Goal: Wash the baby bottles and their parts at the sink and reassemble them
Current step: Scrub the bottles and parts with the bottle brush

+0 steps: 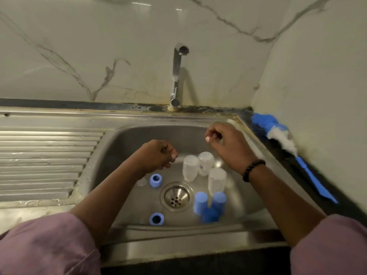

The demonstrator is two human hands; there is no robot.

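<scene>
Pink sleeves [45, 245] cover both forearms nearest the camera. The stainless steel sink basin [127, 147] holds three clear plastic baby bottles [204, 167] standing upside down behind the round metal drain [176, 196], three blue caps [209, 207] clustered right of it, and two blue screw rings [156, 199] left. The left hand [158, 155] and right hand [224, 143] hover apart above the basin, fingers loosely curled, holding nothing visible. A blue-and-white bottle brush [282, 141] lies on the dark counter, right.
</scene>
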